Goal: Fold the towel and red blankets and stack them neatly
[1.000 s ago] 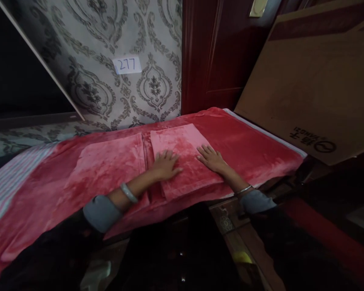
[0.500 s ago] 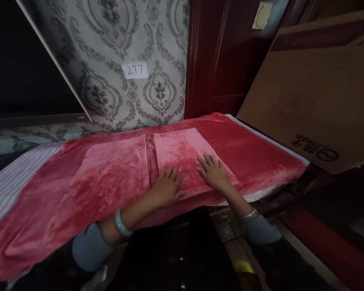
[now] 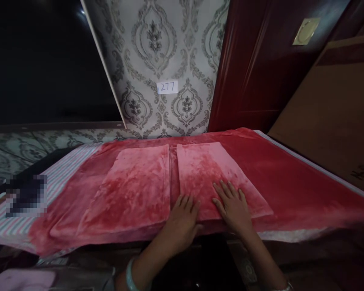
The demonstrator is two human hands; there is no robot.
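The fingers of the right hand are spread apart and lie flat, closed on nothing, on the near part of a pink folded panel; those of the left hand are straight and closer together, also pinching nothing, at the panel's near left corner. Both hands have slid from the panel's middle toward its near edge over the last second, and the cloth under them looks flat, so I judge this a smoothing stroke that has covered most of the panel. A second pink panel lies just beside it, across a narrow gap, untouched by either hand. Both panels rest on a red plush cloth, with a striped cloth showing past its left end. Farther out stand a patterned wall and, at right, a cardboard sheet.
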